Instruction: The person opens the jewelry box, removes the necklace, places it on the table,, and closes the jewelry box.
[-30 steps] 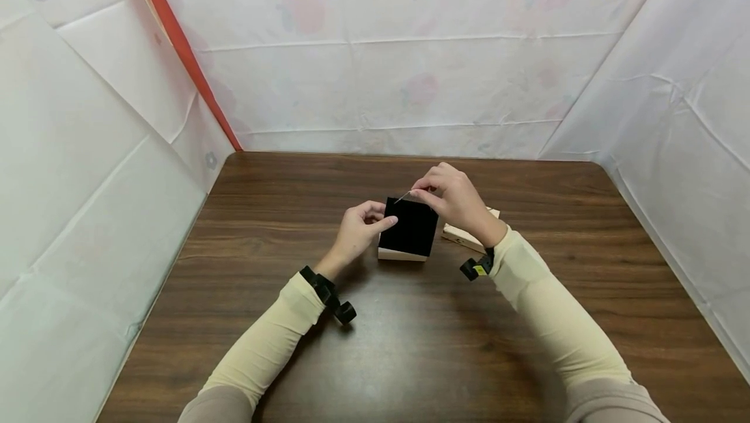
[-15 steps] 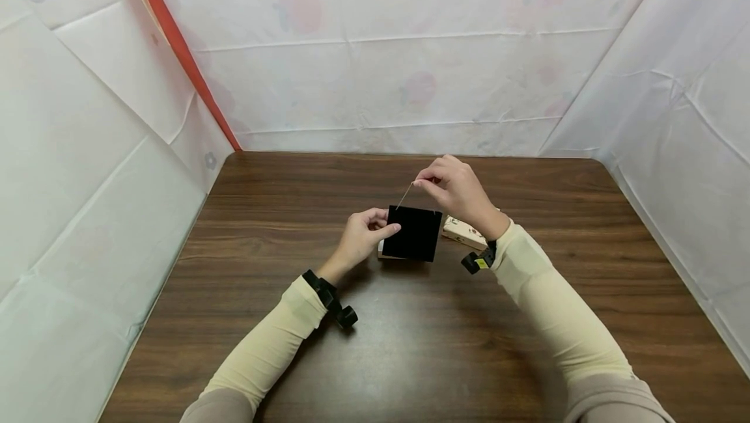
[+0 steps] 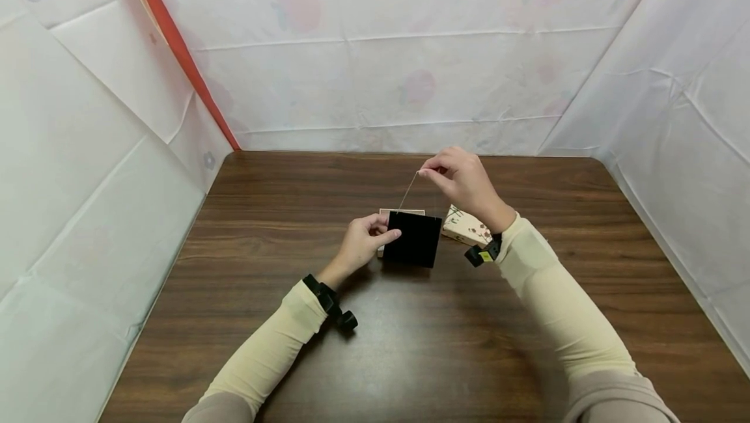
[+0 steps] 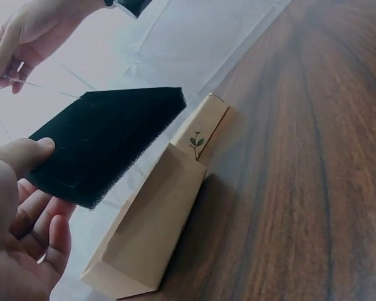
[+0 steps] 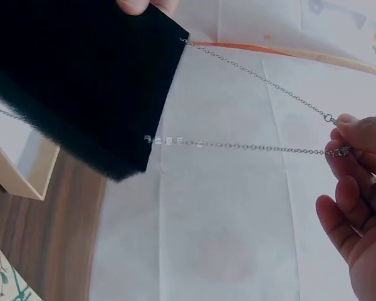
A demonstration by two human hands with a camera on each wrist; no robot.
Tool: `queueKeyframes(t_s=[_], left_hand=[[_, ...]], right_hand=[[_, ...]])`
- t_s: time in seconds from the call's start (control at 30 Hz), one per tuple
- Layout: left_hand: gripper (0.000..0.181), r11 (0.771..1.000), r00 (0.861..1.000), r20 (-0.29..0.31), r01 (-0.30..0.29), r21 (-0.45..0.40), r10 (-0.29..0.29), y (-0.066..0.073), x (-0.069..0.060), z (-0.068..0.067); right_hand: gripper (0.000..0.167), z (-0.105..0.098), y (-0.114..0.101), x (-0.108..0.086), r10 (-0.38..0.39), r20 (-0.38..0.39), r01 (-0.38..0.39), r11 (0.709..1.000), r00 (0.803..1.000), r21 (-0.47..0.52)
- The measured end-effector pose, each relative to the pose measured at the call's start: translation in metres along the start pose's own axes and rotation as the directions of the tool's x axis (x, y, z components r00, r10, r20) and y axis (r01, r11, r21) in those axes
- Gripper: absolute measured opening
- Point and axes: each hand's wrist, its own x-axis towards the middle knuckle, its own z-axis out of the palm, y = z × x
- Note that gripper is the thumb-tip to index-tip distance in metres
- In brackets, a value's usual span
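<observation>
Right fingers pinch silver chain; left fingers pinch black pad. Clear beads on chain: right-wrist view only. Red blossoms on pale box, right: head view only.

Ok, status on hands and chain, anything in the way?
Left hand pinching black pad. Right hand pinching chain, two strands straight to pad. Open box partly behind pad, flower-print box beside it; nothing seen across the strands.

Sheet-walled booth w/ woodgrain tbl
</observation>
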Motion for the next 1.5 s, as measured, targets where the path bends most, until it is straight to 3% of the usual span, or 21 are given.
queueKeyframes(t_s=[0.43,0.53,0.63,0.77,0.87,1.1,1.27,1.5], left_hand=[[0.015,0.999,0.999,0.012,-0.049,-0.003,0.049,0.002,-0.003,0.0],[0.016,1.0,1.0,0.011,-0.009,-0.016,0.009,0.007,-0.002,0.0],[0.021,0.995,0.996,0.001,0.088,-0.041,-0.088,0.013,-0.001,-0.001],[0.026,0.965,0.97,-0.017,0.238,-0.109,-0.241,0.018,0.002,-0.001],[0.026,0.943,0.953,-0.017,0.298,-0.148,-0.303,0.02,0.002,-0.002],[0.025,0.941,0.95,0.014,0.312,-0.134,-0.313,0.022,0.002,-0.002],[0.025,0.942,0.949,0.03,0.314,-0.12,-0.313,0.023,0.001,-0.002],[0.023,0.947,0.953,0.038,0.302,-0.11,-0.3,0.021,-0.001,-0.003]], right_hand=[[0.01,-0.013,0.008,0.012,0.058,-0.017,-0.058,0.998,0.998,-0.009],[0.011,-0.013,0.011,0.014,0.083,-0.01,-0.083,0.997,0.997,-0.002],[0.011,-0.012,0.013,0.016,0.091,-0.008,-0.091,0.996,0.996,0.008],[0.009,-0.009,0.014,0.018,0.062,0.001,-0.062,0.998,0.998,-0.008],[0.01,-0.008,0.014,0.02,0.05,0.02,-0.049,0.998,0.999,-0.027],[0.012,-0.011,0.021,0.026,0.109,0.049,-0.106,0.993,0.993,-0.047],[0.012,-0.014,0.032,0.031,0.085,0.024,-0.084,0.995,0.996,-0.055],[0.014,-0.021,0.036,0.038,0.15,-0.015,-0.151,0.988,0.989,-0.041]])
